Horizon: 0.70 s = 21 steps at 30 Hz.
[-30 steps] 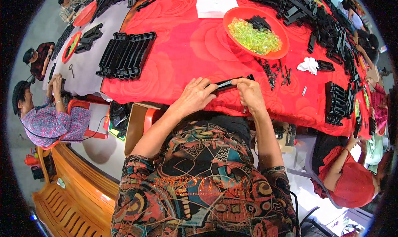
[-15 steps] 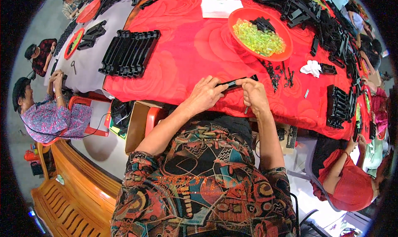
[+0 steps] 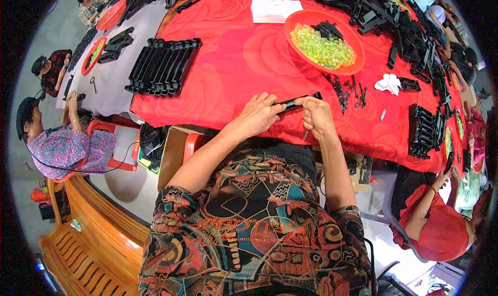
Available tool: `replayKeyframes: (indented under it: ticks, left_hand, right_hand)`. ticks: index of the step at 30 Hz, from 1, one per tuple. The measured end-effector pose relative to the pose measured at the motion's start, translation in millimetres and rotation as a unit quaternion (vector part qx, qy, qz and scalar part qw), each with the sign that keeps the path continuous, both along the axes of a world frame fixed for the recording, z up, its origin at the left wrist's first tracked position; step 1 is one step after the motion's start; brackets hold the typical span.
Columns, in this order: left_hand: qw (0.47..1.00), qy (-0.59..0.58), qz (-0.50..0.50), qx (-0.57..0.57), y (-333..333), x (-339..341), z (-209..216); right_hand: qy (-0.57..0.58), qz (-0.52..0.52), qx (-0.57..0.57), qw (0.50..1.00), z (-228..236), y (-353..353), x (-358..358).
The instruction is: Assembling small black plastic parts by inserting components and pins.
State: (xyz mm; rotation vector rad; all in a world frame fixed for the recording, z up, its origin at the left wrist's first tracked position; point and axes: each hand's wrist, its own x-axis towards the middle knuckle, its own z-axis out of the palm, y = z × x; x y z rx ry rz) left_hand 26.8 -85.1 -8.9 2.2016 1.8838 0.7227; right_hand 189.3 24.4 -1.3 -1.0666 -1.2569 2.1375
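Observation:
Over the near edge of the red-covered table (image 3: pixel 228 52), both hands meet at a long, narrow black plastic part (image 3: pixel 290 103). My left hand (image 3: pixel 259 114) is closed on the part's left end, its fingers lying along the top. Curled into a fist, my right hand (image 3: pixel 317 117) presses its thumb and forefinger against the right half of that part. Below this fist a thin metal rod (image 3: pixel 306 135) pokes out; the rest of it is hidden in the palm.
Beyond my hands stands a red basin (image 3: pixel 358 62) of yellow-green clear pieces. Black parts (image 3: pixel 163 68) lie in a row at left, and more (image 3: pixel 423 131) at right. A black heap (image 3: pixel 371 16) fills the far right. People sit on both sides; a wooden bench (image 3: pixel 93 228) is at lower left.
My hands and the black part stay almost in place, with only slight finger movement. The person in red at right has shifted their hands a little, a dark part now showing in them.

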Motion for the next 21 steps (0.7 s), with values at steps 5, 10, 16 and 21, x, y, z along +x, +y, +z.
replayKeyframes:
  ticks: [5, 10, 16, 21]
  left_hand:
    - [1.0, 0.006, -0.019, -0.007, 4.9, -2.7, -6.7]
    - [1.0, 0.016, -0.006, 0.012, 4.8, -0.1, -10.9]
    - [1.0, 0.014, -0.011, -0.02, 6.7, 1.0, -2.5]
    - [1.0, 0.017, 0.002, -0.023, 6.7, 3.4, -1.8]
  right_hand:
    - [0.005, -0.006, 0.001, 1.0, -2.0, 0.3, -0.6]
    - [-0.058, -0.015, 0.085, 0.995, 1.0, -6.5, -5.3]
    - [-0.027, 0.001, 0.004, 1.0, 1.7, -2.2, -5.9]
    - [-0.145, -0.043, 0.448, 0.881, -28.8, -0.5, -12.9]
